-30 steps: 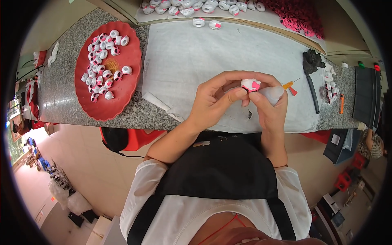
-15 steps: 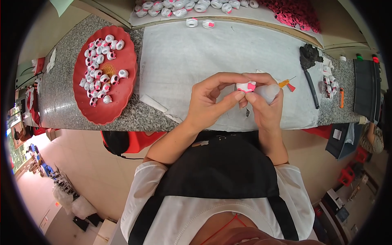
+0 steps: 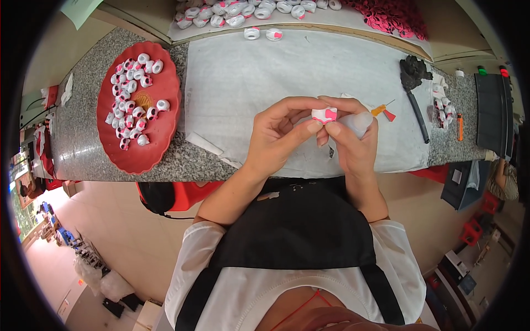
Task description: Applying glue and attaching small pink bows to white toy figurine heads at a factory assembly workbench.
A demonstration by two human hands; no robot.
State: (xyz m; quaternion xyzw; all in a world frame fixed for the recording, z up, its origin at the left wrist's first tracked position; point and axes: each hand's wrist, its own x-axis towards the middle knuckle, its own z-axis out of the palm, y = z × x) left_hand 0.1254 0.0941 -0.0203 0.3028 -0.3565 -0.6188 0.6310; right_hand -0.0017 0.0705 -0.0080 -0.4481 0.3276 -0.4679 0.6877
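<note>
Between the thumbs and fingertips of both hands is a small white rounded piece (image 3: 324, 115) with pink patches. My left hand (image 3: 276, 132) pinches it from the left, fingers curled over its far side. My right hand (image 3: 356, 151) steadies it from the right and also keeps a translucent squeeze bottle (image 3: 361, 124) tucked in its fingers. The bottle's orange needle tip (image 3: 379, 110) points away to the far right, with a small red tab beside it. Fingers partly hide the underside of the piece. Both hands are just above a white sheet (image 3: 248, 71).
A red scalloped tray (image 3: 141, 163) of similar white-and-pink pieces is at left. Two pieces (image 3: 274, 35) stand at the sheet's far edge, below a shelf with more pieces and a pink heap (image 3: 392, 19). A black-handled tool (image 3: 418, 118) and an orange lighter-like stick (image 3: 460, 128) lie at right.
The whole view has shifted slightly. Both hands keep their hold on the white piece, which looks turned a little, showing its pink patch more fully.
</note>
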